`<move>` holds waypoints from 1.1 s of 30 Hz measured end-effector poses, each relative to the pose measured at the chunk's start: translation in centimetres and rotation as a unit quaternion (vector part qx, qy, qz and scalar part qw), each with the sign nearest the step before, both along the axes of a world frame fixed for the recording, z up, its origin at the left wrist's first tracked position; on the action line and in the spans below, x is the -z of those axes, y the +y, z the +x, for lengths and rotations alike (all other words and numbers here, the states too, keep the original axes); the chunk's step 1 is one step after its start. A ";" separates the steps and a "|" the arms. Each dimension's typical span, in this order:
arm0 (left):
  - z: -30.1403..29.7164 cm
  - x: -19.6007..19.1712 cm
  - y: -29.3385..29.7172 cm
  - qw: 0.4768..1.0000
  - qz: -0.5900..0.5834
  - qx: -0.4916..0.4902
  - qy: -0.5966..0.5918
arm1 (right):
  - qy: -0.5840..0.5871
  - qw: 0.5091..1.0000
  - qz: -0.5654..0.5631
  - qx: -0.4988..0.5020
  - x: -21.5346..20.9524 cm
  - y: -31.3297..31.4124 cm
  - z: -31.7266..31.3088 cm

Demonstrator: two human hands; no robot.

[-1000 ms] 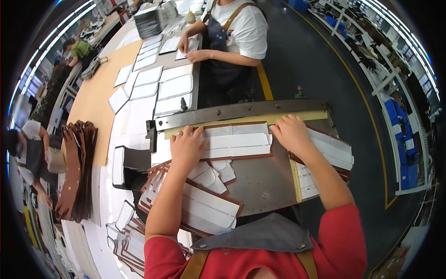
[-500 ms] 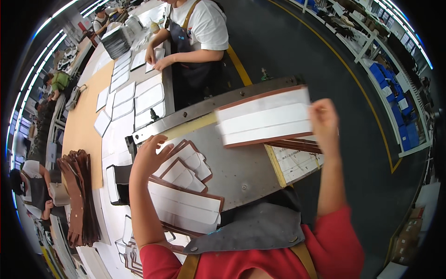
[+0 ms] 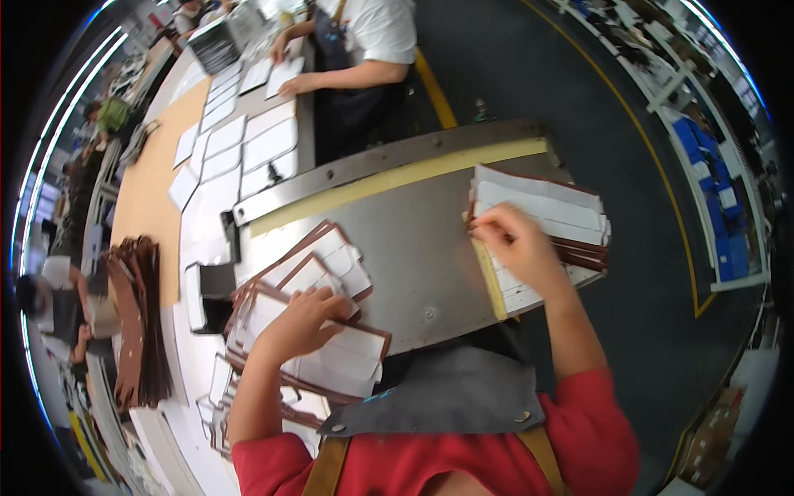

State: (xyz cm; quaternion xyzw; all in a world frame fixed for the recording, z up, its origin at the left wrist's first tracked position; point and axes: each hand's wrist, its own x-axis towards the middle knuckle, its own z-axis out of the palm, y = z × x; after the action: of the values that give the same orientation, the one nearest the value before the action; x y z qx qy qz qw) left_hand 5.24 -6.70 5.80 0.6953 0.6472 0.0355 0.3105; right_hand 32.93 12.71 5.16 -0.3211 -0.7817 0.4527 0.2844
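Observation:
My right hand (image 3: 519, 241) is at the left edge of a stack of white panels with brown edging (image 3: 546, 207). Its fingers are closed in a pinch at the upper panel's corner. That stack lies on the right end of a bare metal plate (image 3: 422, 248), beside a yellow strip (image 3: 490, 277). My left hand (image 3: 308, 324) rests on the left pile, its bent fingers a little apart over a long brown-edged white panel (image 3: 351, 355). Smaller brown-edged panels (image 3: 339, 260) lie fanned out just beyond it. What is under the left palm is hidden.
A metal bar (image 3: 372, 161) with bolts crosses the plate's far edge. Brown strips (image 3: 136, 322) hang in a bundle at left. Dark-edged white panels (image 3: 269, 145) cover the table beyond, where a co-worker's hands (image 3: 299, 84) handle one. Blue bins (image 3: 711, 198) stand on a right-hand shelf.
The long panel that my right hand held over the plate now lies on the right stack; that hand has moved left to the stack's edge. My left hand has come down onto the left pile.

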 end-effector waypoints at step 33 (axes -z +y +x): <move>5.5 4.6 -0.2 0.952 0.284 0.111 0.026 | -0.052 0.996 0.071 -0.031 0.3 0.8 -10.7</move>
State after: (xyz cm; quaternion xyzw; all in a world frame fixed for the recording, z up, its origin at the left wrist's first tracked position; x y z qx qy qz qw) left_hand 10.78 -6.87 1.23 0.8230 0.5366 0.1655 0.0854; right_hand 22.23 13.46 4.88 -0.2992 -0.8350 0.3872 0.2516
